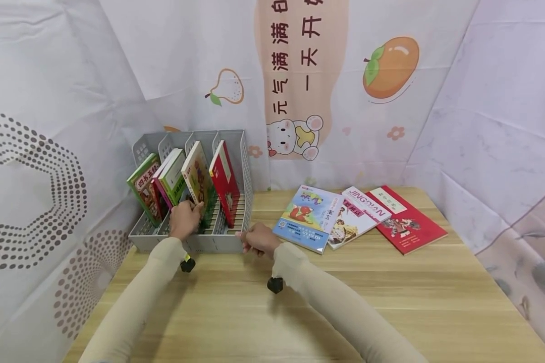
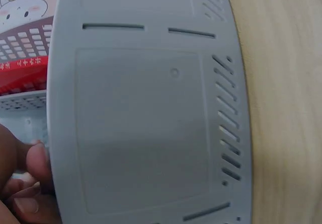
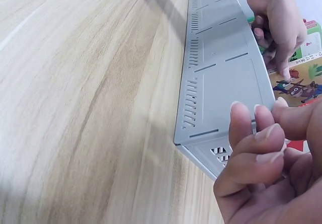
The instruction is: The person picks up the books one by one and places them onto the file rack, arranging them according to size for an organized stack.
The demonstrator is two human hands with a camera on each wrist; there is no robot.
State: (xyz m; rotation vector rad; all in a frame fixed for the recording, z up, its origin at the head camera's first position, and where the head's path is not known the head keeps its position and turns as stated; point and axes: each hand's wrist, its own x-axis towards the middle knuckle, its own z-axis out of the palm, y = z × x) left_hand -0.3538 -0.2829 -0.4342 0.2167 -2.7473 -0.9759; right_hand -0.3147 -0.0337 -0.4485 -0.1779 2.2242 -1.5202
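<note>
A grey rack [image 1: 218,244] with several upright compartments stands at the table's left, books leaning inside. My left hand [image 1: 184,220] reaches over its low front wall, between a green book [image 1: 174,176] and a tan picture book [image 1: 195,171]. In the right wrist view, the left index fingertip touches the tan book's cover; other fingers are curled, and I cannot tell whether they hold anything. My right hand [image 1: 260,239] pinches the rack's front right corner, other fingers curled, as the right wrist view shows. A red book [image 1: 224,184] leans in the rightmost compartment.
Right of the rack, a blue book [image 1: 306,217], a white book [image 1: 359,214] and a red book [image 1: 409,219] lie overlapping on the wooden table [image 1: 263,312]. A green-edged book [image 1: 147,186] leans in the leftmost compartment. Printed curtains [image 1: 186,45] hang close behind.
</note>
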